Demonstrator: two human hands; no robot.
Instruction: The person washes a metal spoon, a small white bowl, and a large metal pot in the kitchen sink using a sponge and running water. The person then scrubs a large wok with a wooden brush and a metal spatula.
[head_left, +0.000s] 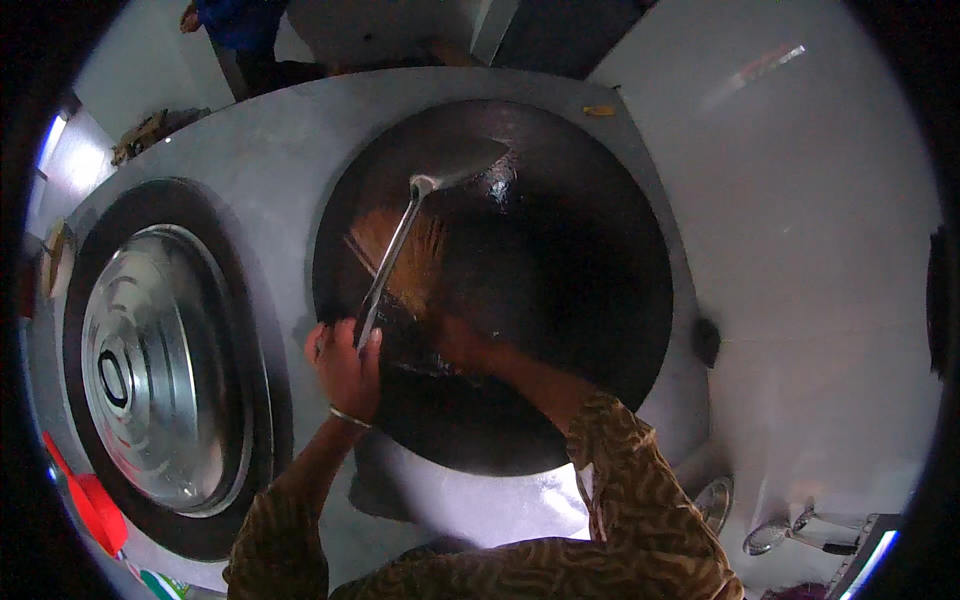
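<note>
A metal wok spatula (394, 247) is gripped at its handle by my left hand (346, 367), near the left rim of a large dark wok (570, 300). The spatula's broad blade tilts over the far part of the wok. Inside the wok, my right hand (461, 341) is blurred and holds the narrow end of a straw-coloured bristle brush (401, 247). The brush's bristles fan out toward the far left, partly behind the spatula handle. Wet, shiny patches show on the wok's surface around my right hand.
A domed metal lid (161, 360) covers a second wok on the left of the grey stove counter (300, 150). A red plastic ladle (97, 510) lies at the lower left. Skimmers (769, 536) hang at the lower right beside the wall (810, 262). A person in blue (240, 22) is beyond the counter.
</note>
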